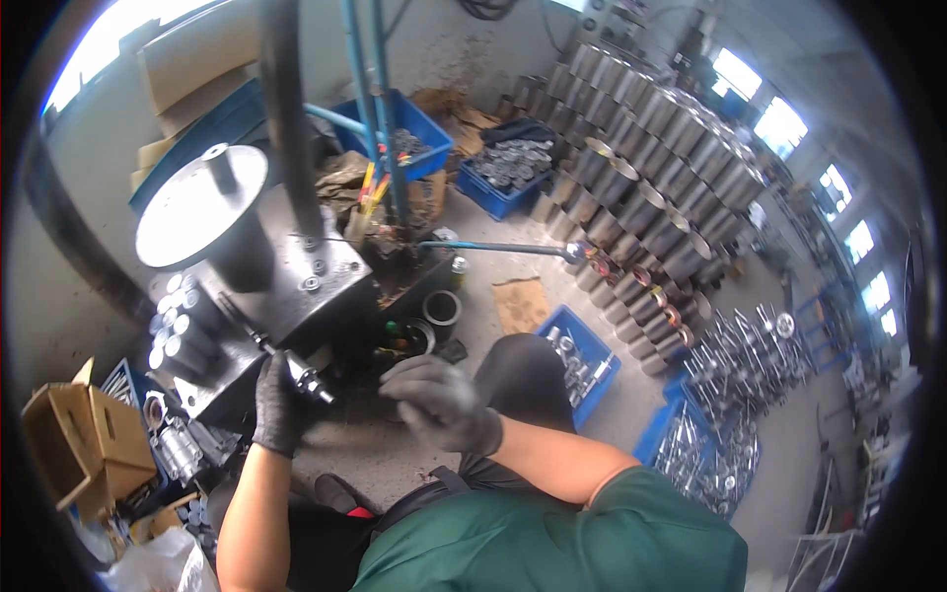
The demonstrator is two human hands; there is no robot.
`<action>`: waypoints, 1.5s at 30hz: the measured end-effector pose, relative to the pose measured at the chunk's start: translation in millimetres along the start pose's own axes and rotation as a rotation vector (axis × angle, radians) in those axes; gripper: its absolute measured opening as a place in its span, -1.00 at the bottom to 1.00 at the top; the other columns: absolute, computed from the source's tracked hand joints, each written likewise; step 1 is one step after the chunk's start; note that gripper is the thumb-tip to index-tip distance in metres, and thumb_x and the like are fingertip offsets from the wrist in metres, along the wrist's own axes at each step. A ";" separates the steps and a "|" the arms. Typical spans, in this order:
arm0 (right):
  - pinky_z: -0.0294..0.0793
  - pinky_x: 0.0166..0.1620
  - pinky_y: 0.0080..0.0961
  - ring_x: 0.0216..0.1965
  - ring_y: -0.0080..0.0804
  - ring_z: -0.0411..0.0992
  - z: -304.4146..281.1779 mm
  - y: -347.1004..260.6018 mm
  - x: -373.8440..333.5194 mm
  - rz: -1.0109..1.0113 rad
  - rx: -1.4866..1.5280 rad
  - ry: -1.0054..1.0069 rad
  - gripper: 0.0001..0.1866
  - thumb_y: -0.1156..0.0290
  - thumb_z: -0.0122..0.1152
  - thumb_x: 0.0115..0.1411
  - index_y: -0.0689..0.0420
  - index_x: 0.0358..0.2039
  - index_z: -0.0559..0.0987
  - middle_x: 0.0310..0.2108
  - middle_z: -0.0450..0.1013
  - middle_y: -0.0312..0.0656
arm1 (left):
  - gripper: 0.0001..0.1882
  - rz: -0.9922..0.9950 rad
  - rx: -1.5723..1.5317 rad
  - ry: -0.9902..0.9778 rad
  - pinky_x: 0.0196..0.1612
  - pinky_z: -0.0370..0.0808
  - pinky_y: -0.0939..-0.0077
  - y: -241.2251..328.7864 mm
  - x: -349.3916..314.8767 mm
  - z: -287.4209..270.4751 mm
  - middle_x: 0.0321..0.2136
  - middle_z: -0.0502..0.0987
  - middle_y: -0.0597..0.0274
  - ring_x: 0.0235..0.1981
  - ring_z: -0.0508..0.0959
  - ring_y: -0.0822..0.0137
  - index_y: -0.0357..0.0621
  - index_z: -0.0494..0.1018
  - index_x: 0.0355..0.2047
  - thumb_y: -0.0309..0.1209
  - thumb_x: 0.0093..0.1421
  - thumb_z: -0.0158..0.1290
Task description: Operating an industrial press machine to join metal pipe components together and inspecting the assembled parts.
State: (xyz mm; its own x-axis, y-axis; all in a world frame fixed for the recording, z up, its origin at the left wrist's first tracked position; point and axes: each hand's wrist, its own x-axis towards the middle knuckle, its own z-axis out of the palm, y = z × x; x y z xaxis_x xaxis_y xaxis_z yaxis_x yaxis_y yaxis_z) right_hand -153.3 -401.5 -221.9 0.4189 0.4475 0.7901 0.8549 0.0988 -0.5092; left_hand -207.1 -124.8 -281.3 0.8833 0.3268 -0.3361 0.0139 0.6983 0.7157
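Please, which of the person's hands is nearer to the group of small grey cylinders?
Left. The left hand, around a metal rod, is to the right of the grey cylinders and slightly lower in view; the right hand is farther right.

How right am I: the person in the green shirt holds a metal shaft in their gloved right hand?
Not quite: the head view shows the metal shaft in the gloved left hand, not the right hand. The green shirt is as you say.
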 end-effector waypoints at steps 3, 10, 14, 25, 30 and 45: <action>0.59 0.07 -0.34 0.00 -0.20 0.57 33.4 17.2 -30.0 0.422 0.179 -0.168 -0.55 0.59 0.27 0.24 0.28 0.15 0.51 -0.10 0.58 0.00 | -0.58 0.092 0.365 -0.050 -0.23 0.62 0.35 -23.8 -24.8 -6.7 -0.26 0.51 0.27 -0.27 0.58 0.35 -0.06 0.46 -0.02 0.03 0.42 0.06; 0.56 -0.02 -0.46 -0.08 -0.36 0.54 78.4 24.6 -54.8 1.333 0.776 -0.357 -0.25 0.02 0.39 0.23 0.28 0.25 0.41 -0.15 0.54 -0.12 | -0.37 0.009 0.693 -0.154 -0.49 0.52 0.57 -52.9 -63.5 -4.9 -0.29 0.54 0.28 -0.38 0.58 0.45 -0.12 0.45 0.07 0.22 0.41 0.01; 0.62 -0.32 -0.35 -0.31 -0.28 0.59 71.4 16.2 -55.5 1.581 1.000 -0.243 -0.45 0.13 0.45 0.13 0.23 -0.01 0.50 -0.27 0.55 -0.10 | -0.41 0.132 0.736 -0.220 -0.55 0.35 0.67 -47.3 -64.2 -9.0 -0.47 0.52 0.35 -0.60 0.45 0.53 -0.14 0.49 0.03 0.18 0.44 0.02; 0.63 -0.39 -0.44 -0.47 -0.43 0.53 -74.5 -25.3 -38.8 1.051 1.270 0.171 -0.83 0.42 0.34 0.17 0.17 -0.25 0.57 -0.29 0.50 -0.21 | -0.68 0.125 1.280 -0.459 -0.14 0.44 0.53 -60.5 -21.3 -41.6 -0.28 0.52 0.34 -0.27 0.42 0.47 -0.21 0.50 0.01 -0.19 0.47 0.11; 0.62 -0.20 -0.51 -0.28 -0.42 0.59 -194.6 -49.5 -109.6 0.888 0.867 0.477 -0.38 0.40 0.41 0.08 0.21 0.15 0.40 -0.13 0.55 -0.07 | -0.67 -0.013 1.445 -0.475 0.01 0.47 0.43 -80.8 -6.9 -59.5 -0.21 0.56 0.21 -0.14 0.48 0.36 -0.28 0.47 0.04 -0.29 0.43 0.16; 0.49 -0.18 -0.28 -0.31 -0.26 0.52 -391.1 -65.5 -600.3 1.491 -0.917 1.625 -0.56 0.33 0.51 0.05 0.23 -0.12 0.56 -0.25 0.58 -0.11 | -0.68 -0.049 1.661 -0.511 0.02 0.51 0.25 -87.0 -15.4 -65.7 -0.22 0.59 -0.02 -0.14 0.57 0.12 -0.25 0.49 0.02 -0.38 0.33 0.18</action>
State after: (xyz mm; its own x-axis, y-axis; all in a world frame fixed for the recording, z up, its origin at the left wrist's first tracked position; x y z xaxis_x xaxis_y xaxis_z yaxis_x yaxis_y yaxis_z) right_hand -341.1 -1024.2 -529.3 0.0492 -0.9969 -0.0619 -0.4520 0.0331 -0.8914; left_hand -252.7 -148.7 -378.5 0.9095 -0.1196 -0.3981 0.1799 -0.7502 0.6363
